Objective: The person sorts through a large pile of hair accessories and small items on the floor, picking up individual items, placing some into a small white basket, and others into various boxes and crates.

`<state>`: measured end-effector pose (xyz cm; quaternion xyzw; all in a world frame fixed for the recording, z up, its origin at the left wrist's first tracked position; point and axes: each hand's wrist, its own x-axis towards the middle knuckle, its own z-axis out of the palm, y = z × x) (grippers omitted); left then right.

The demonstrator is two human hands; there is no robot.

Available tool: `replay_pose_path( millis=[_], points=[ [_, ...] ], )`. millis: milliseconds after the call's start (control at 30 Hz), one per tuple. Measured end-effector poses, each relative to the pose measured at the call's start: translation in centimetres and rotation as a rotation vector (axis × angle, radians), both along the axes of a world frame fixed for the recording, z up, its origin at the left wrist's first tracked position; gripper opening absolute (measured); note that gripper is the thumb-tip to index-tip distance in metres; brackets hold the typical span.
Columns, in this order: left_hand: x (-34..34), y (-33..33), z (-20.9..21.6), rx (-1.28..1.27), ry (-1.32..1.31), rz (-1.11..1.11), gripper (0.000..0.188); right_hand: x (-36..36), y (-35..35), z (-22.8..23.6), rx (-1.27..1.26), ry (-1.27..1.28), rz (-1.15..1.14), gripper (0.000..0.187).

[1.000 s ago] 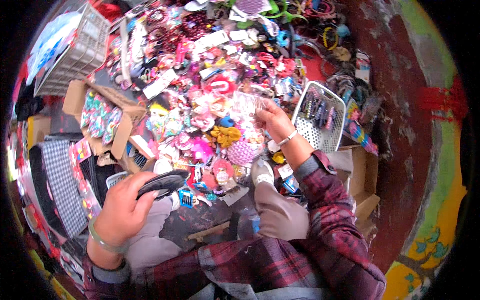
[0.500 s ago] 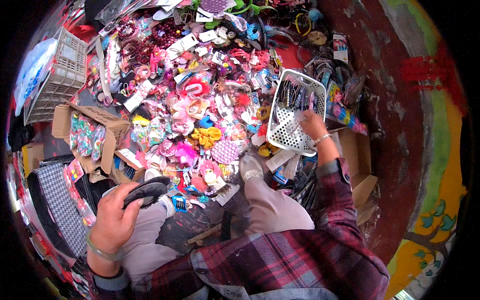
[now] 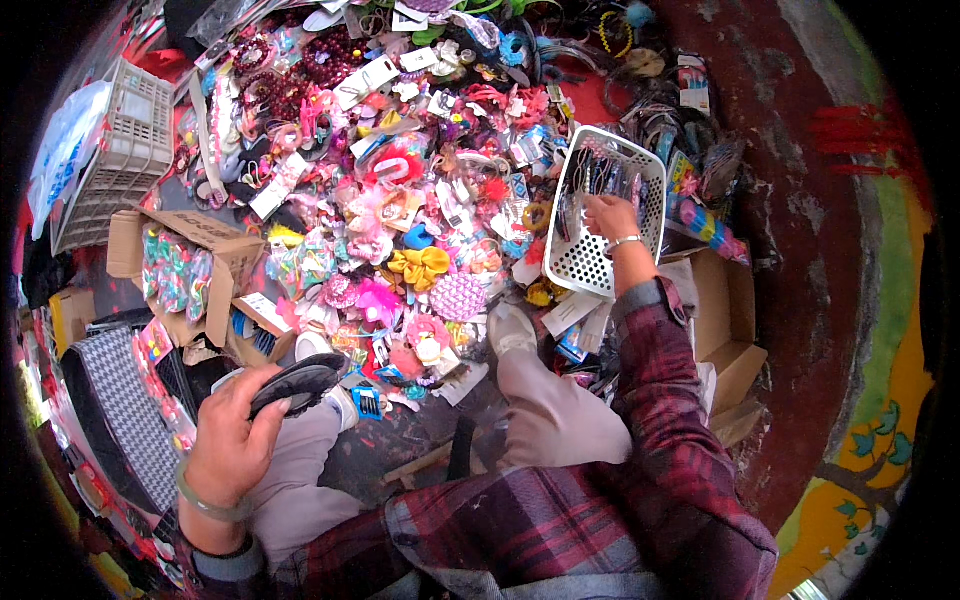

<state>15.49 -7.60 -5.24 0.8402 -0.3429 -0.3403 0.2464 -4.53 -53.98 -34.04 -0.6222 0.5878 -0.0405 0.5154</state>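
My left hand (image 3: 235,430) is closed around a stack of flat black oval pieces (image 3: 298,385) whose exact kind I cannot make out. It is held above my left leg. On the right, my right hand (image 3: 610,222) reaches into a white perforated plastic basket (image 3: 655,215), fingers bent together over its middle. Dark slim hair accessories (image 3: 600,178) lie in the far half of the basket, just beyond the fingers. Whatever those fingers grip is too small to name.
A large heap of colourful hair ornaments (image 3: 380,215) spreads in front of me. At left stand a cardboard box (image 3: 235,262) of bagged items and a grey plastic crate (image 3: 135,150). Another cardboard box (image 3: 725,300) sits beside my right arm; my shoes touch the heap's near edge.
My right hand has shifted up and slightly left within the basket, its fingers now closer to the dark accessories. The left hand keeps the black pieces in nearly the same place.
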Motion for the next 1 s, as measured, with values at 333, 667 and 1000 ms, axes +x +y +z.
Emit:
replay_pose_path(
  millis=[333,667,1000],
  points=[
    [0.0,-0.1,0.1,-0.049,-0.049,-0.040,0.025,-1.3,2.0,-1.5,-0.382,0.377,0.501,0.027],
    [-0.1,0.2,0.4,-0.063,-0.057,-0.050,0.025,6.0,9.5,6.5,-0.771,0.286,0.592,0.020],
    [-0.1,0.1,0.4,-0.072,-0.036,-0.022,0.025,11.3,10.8,-1.4,-0.346,0.878,1.265,0.033]
  ],
)
